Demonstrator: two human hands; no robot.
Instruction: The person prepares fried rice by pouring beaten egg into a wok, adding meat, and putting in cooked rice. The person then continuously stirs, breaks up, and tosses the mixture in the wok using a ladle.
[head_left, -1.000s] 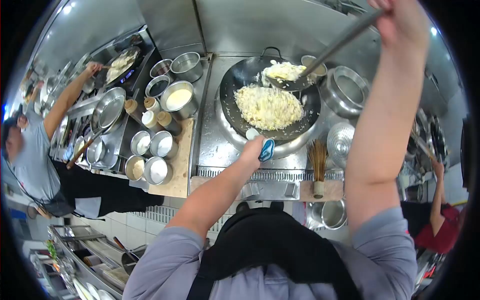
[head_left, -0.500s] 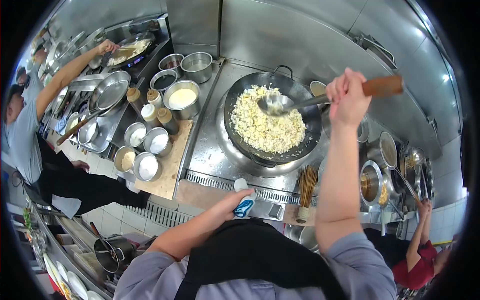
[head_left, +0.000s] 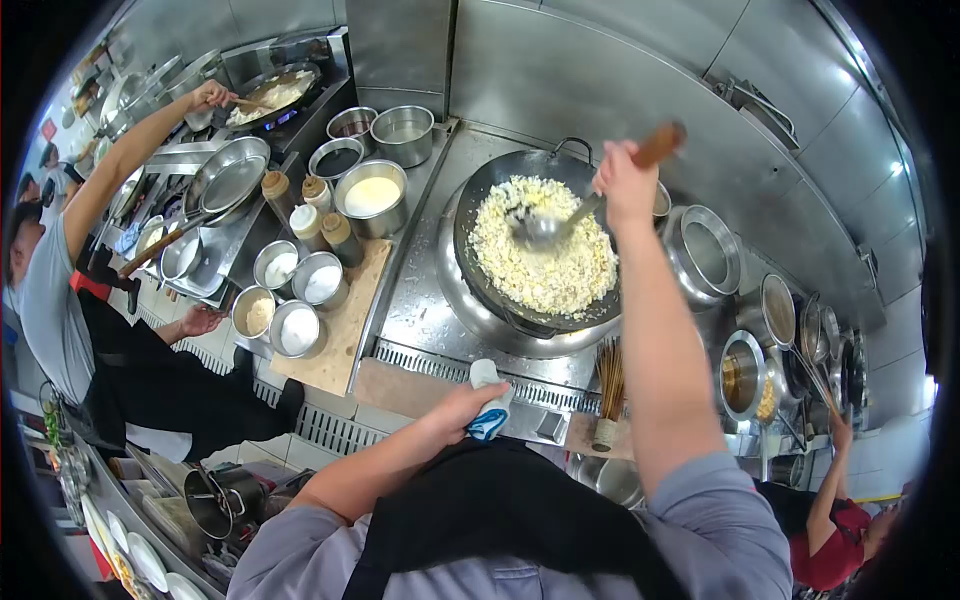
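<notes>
A black wok [head_left: 470,257] with loop handles sits on the round burner, holding a heap of yellow-white food like fried rice [head_left: 543,262]. The ladle's metal bowl [head_left: 541,231], slightly blurred, is down on the rice. Above the wok's right side, my right hand [head_left: 626,184] grips the ladle near its wooden handle [head_left: 660,145]. My left hand [head_left: 468,407] is closed around a folded white and blue cloth [head_left: 487,398] at the counter's front edge, apart from the wok.
Metal pots, one with yellow liquid [head_left: 371,196], squeeze bottles [head_left: 307,221] and small tins [head_left: 299,330] stand left. A bamboo brush [head_left: 608,395] lies at the front edge, with nested pans [head_left: 703,250] right. A co-worker [head_left: 60,240] cooks at left; another [head_left: 835,535] stands right.
My left hand has left the wok's near edge and moved down with the cloth. The ladle, raised with food a second ago, is now lower over the rice, my right hand lower too.
</notes>
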